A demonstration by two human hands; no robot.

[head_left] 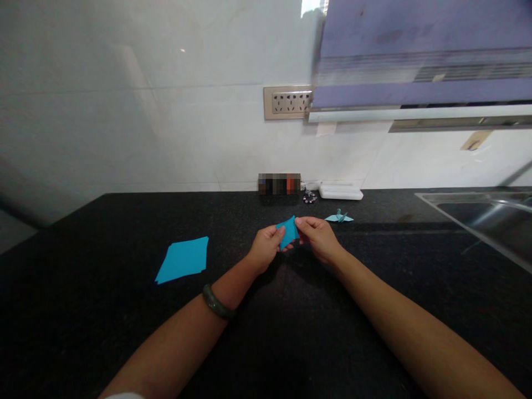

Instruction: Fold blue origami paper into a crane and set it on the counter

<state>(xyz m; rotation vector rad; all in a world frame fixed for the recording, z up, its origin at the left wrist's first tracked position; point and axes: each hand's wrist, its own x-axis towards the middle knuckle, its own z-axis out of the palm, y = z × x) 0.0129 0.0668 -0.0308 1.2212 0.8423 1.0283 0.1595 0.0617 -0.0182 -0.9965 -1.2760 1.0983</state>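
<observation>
Between my hands, above the dark countertop, is a small piece of folded blue paper (pixel 287 234) with a pointed upper corner. My left hand (pixel 267 247) pinches its left side, thumb lying across the front and fingers behind. On the right edge, the thumb and forefinger of my right hand (pixel 319 238) close on the paper near its upper corner. A stack of blue paper sheets (pixel 183 259) lies to the left. Just beyond my right hand sits a light blue paper crane (pixel 339 216) with its wings spread.
Along the back wall stand a blurred-out dark box (pixel 279 184), a small dark beaded item (pixel 309 197) and a white power strip (pixel 341 192). A steel sink (pixel 490 219) is set into the black countertop (pixel 233 343) at right. A wall socket panel (pixel 287 103) is above.
</observation>
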